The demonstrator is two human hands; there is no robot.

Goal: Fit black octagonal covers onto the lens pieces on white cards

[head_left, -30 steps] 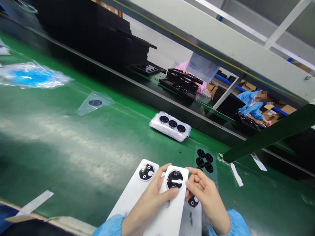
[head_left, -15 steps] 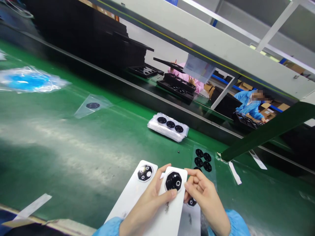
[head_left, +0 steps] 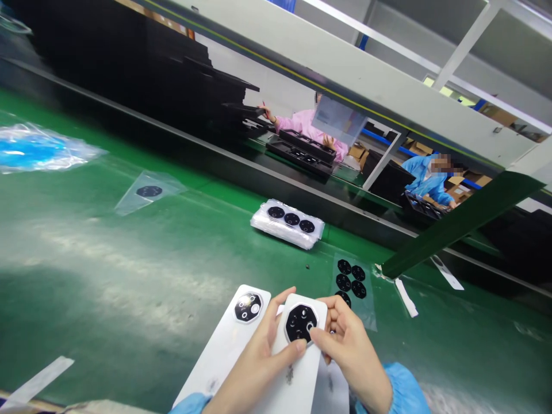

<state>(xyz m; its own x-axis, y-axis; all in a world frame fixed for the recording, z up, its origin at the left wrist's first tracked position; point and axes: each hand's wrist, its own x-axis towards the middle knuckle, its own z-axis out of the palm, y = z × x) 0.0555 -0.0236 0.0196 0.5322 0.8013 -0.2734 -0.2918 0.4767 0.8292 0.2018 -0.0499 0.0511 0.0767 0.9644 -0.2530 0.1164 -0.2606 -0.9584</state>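
- Holding the white phone back cover [head_left: 297, 362] off the green belt [head_left: 129, 276], the left hand [head_left: 254, 368] clamps it from the left edge, thumb across the face just below the black octagonal camera lens piece [head_left: 301, 323].
- The right hand [head_left: 349, 351] closes on the cover's upper right corner, thumb tip touching the lower right rim of the lens piece, other fingers curled behind the panel; both grips are narrow and closed on the cover.
- Judged from this, the step in hand is seating the lens piece on the cover. Doing it well likely means pressing around the rim rather than on the glossy centre, so no smudge lands on the round openings.
- The left thumb is best kept just under the piece as a brace, so that the cover does not flex under the pressing thumb.
- A second white cover [head_left: 224, 345] lies on the belt just left of the left-hand grip, its own lens piece showing; the held panel should stay clear of it to avoid scuffs.
- Beyond the right-hand fingers, a clear film sheet with black lens pieces [head_left: 351, 282] lies on the belt, close to reach.
- Farther ahead of the grip sits a wrapped stack of lens sheets [head_left: 288, 224].
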